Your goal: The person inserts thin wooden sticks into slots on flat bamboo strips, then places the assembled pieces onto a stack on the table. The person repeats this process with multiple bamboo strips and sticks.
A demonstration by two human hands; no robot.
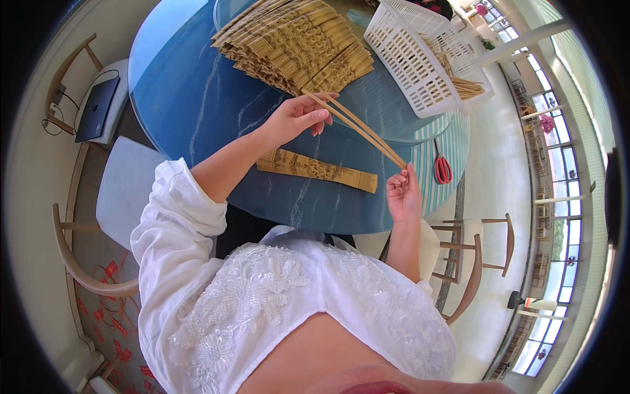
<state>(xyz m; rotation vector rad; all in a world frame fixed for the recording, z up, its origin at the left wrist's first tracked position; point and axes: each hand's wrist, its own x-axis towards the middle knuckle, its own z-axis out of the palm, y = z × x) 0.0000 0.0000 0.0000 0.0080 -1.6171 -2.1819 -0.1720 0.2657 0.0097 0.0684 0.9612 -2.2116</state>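
Note:
A pair of wooden chopsticks (367,131) slants between my two hands above the blue round table. My left hand (300,118) closes its fingers about their upper left ends, which spread slightly apart. At the lower right, my right hand (403,192) pinches the other ends together between thumb and fingers. Beneath the chopsticks, one long gold paper sleeve (318,172) with dark print lies flat near the table's front edge. Just beyond my left hand rests a thick, overlapping pile of the same kind of gold sleeves (295,46).
A white perforated plastic basket (413,69) at the far right holds loose chopsticks (466,87). Red-handled scissors (443,169) lie right of my right hand. The table (170,85) carries a glass turntable. A closed laptop (98,108) sits on a chair at left; wooden chairs (469,262) stand at right.

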